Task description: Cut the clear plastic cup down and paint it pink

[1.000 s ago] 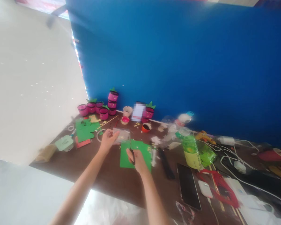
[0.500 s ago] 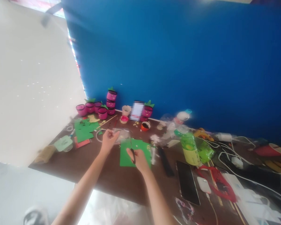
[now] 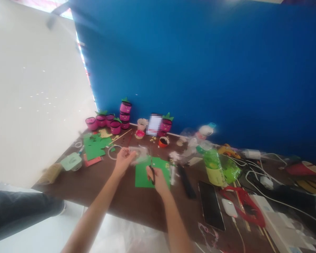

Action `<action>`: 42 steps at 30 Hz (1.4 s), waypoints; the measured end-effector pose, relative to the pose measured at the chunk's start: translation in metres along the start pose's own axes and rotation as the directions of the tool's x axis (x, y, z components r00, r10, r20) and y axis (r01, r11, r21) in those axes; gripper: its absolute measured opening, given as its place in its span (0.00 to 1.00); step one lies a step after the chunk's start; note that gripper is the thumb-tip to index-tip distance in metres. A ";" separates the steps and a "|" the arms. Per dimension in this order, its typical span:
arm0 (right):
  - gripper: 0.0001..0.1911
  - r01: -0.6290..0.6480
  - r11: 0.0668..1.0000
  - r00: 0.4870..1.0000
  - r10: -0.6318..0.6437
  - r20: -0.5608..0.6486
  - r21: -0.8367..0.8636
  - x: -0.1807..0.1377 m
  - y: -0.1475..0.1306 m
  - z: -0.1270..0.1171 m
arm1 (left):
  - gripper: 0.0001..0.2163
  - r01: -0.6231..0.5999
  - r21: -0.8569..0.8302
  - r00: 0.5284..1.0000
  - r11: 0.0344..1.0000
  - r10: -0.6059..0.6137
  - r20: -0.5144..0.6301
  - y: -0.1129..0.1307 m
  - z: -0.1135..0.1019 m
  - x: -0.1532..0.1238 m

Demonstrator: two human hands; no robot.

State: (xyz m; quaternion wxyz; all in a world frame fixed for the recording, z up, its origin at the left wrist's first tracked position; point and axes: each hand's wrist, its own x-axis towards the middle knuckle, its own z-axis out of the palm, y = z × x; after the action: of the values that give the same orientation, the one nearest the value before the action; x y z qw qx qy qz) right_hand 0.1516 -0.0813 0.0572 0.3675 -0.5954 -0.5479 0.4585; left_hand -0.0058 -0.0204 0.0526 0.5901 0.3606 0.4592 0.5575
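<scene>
Two hands busy: your right hand (image 3: 157, 180) was closed around the black scissors (image 3: 152, 174), and your left hand (image 3: 124, 160) pinched a clear plastic piece (image 3: 140, 154) just above the green sheet (image 3: 143, 176) on the table (image 3: 116, 198). Judgement: hold the plastic taut near the blades, fingertips clear. The phone (image 3: 211, 205) lay well apart, right.

Daylight enters through a narrow gap at 11 o'clock and washes the white panel (image 3: 28, 98) at 9 o'clock nearly featureless. The blue wall (image 3: 200, 70) is evenly lit and saturated. The dark table (image 3: 116, 200) shows only faint, soft shadows. The whole frame is soft: the left hand (image 3: 125, 160), its clear plastic (image 3: 139, 156), the right hand (image 3: 155, 177) and the scissors (image 3: 152, 174) lack crisp edges. The green bottle (image 3: 213, 167) at 4 o'clock is smeared. Wide-angle distortion tilts and stretches the edges.
</scene>
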 end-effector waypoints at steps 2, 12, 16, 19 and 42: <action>0.26 0.006 1.000 0.994 -0.005 -0.105 0.007 0.002 0.002 0.003 | 0.20 0.002 -0.039 1.000 0.999 -0.001 0.013 -0.003 0.001 -0.002; 0.21 0.089 0.950 0.889 0.060 -0.454 0.300 0.017 0.001 0.020 | 0.20 0.091 -0.320 0.995 0.943 -0.074 0.067 -0.030 0.009 -0.017; 0.20 0.109 0.954 0.903 0.023 -0.430 0.280 0.018 0.002 0.021 | 0.22 0.139 -0.356 0.989 0.924 -0.111 0.097 -0.028 0.008 -0.018; 0.18 0.133 0.949 0.907 0.000 -0.421 0.287 0.018 0.002 0.023 | 0.23 0.145 -0.368 0.989 0.918 -0.119 0.093 -0.028 0.006 -0.018; 0.19 0.073 0.897 0.899 0.130 -0.419 0.435 0.038 0.009 0.024 | 0.19 0.195 0.038 0.936 0.980 -0.198 0.292 -0.035 0.007 0.018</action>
State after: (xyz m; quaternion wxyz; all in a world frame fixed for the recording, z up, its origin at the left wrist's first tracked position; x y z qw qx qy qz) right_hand 0.1305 -0.0469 0.0362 0.5989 -0.5924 -0.3242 0.4303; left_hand 0.0116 -0.0067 0.0192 0.7031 0.3943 0.4023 0.4340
